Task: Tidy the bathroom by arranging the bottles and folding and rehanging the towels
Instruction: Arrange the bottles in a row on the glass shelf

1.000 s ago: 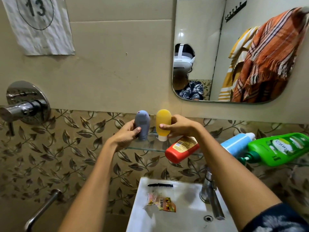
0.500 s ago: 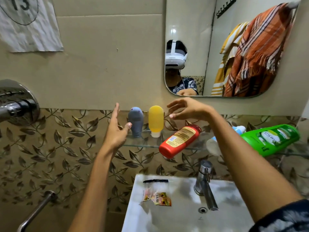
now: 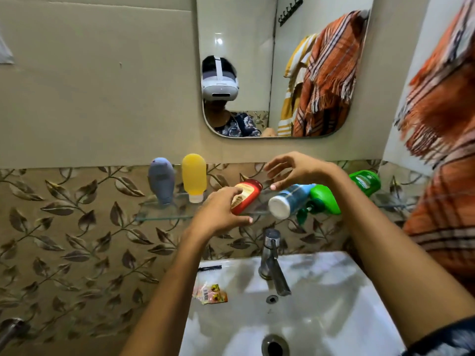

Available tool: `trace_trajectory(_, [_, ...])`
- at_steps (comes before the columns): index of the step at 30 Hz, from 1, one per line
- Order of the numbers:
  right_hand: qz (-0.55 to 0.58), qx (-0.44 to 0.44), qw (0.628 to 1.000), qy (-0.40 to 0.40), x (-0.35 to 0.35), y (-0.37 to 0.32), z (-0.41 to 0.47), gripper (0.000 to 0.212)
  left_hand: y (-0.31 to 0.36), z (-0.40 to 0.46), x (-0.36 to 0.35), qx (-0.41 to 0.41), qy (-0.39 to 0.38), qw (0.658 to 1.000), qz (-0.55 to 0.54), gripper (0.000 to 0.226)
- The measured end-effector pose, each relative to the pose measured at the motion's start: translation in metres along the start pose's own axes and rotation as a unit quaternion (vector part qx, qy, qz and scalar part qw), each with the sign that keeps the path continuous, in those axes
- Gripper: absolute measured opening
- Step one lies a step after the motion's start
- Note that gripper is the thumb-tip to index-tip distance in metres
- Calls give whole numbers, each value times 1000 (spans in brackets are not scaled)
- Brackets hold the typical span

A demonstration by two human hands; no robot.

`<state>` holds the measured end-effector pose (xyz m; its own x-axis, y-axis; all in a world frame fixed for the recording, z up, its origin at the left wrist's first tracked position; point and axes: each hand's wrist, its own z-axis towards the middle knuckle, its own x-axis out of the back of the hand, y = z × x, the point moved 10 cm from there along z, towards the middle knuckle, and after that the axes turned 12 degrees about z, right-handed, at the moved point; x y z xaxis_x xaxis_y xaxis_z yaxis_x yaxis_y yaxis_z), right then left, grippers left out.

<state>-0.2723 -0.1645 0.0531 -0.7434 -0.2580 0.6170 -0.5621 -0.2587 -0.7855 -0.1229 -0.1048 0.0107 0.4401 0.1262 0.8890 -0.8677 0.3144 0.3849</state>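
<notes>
On the glass shelf (image 3: 164,217), red bottle (image 3: 248,195) in left hand (image 3: 221,214)

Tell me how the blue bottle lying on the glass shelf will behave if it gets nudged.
The blue bottle looks round and lies on its side on the glass shelf, so it may roll. Its white end seems to overhang the front edge, so it could drop toward the sink. The smooth plastic probably slides easily.

- Your left hand (image 3: 221,214): arm reached forward, fingers curled, thumb below, closed around something.
- Your right hand (image 3: 298,170): raised slightly higher, fingers spread and bent, gripping nothing.
- Both forearms bare, converging toward centre.
</notes>
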Motion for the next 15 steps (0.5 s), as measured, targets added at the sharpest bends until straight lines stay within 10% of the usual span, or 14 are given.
trace_trajectory(7, [-91, -36, 995, -6, 7, 27, -17, 59, -12, 11, -4, 66, 2, 985, 160, 78])
trace_trajectory(15, [-139, -56, 984, -92, -13, 38, -23, 63, -17, 10, 10, 92, 81, 990, 68, 66])
